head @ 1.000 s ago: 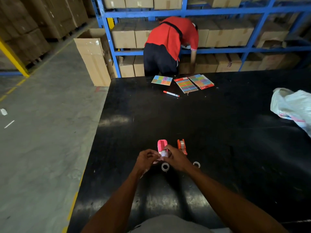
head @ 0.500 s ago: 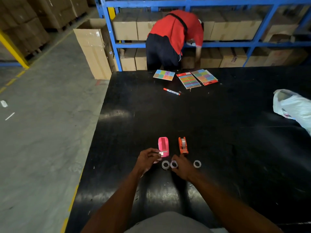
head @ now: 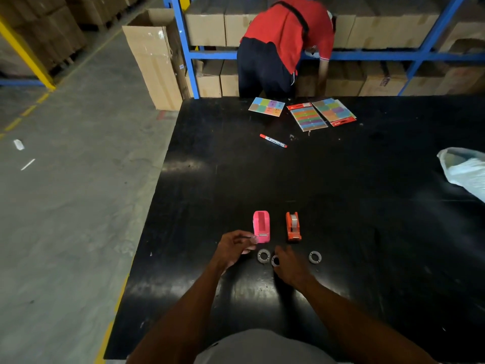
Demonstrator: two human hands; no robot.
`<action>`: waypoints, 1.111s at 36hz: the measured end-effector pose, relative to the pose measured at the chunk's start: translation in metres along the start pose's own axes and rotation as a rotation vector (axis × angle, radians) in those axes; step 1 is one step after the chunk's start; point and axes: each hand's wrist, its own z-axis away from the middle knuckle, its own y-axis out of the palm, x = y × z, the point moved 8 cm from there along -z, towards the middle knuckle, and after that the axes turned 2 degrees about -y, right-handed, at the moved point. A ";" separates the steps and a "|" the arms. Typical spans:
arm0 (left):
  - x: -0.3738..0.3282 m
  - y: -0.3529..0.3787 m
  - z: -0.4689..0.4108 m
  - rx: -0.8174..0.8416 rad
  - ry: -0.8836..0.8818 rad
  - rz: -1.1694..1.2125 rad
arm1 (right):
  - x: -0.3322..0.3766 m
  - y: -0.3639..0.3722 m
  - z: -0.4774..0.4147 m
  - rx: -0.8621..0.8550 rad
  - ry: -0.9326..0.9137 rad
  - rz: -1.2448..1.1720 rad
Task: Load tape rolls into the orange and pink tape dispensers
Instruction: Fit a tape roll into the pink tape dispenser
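resting now on tape roll [head: 275, 260]

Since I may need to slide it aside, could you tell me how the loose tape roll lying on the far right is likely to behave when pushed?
The tape roll lies flat on the glossy black table, so it should slide rather than roll. It is a small ring with an open core, probably very light. Tipped on edge, it would likely roll away.

Pink dispenser [head: 261, 226] beside orange dispenser [head: 293, 226]
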 end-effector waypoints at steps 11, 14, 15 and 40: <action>0.012 -0.009 -0.011 -0.033 -0.055 0.030 | 0.022 -0.010 -0.013 -0.086 -0.134 0.273; 0.013 -0.011 -0.012 -0.035 -0.058 0.033 | 0.034 -0.009 -0.015 -0.101 -0.175 0.317; 0.015 -0.012 -0.012 -0.037 -0.059 0.041 | 0.037 -0.007 -0.015 -0.092 -0.195 0.321; 0.010 -0.003 0.008 0.034 -0.075 0.010 | 0.044 -0.042 -0.002 -0.163 -0.326 -0.208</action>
